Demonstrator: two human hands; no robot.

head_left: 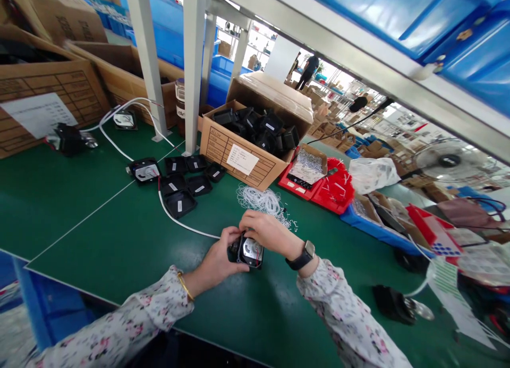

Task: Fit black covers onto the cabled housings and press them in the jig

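Around the black housing (258, 261), the green tabletop (107, 235) is passable at 9 o'clock, at 6 between the floral sleeves (340, 299), and at 3 beyond the right hand (269, 231). A white cable (194, 230) crosses at 10, before black plastic covers (198, 186) at 11. Pale string loops (261, 199) and a cardboard carton (217, 145) bar 12, red parts bins (295, 186) 1 to 2, a lamp unit (392, 304) 4.
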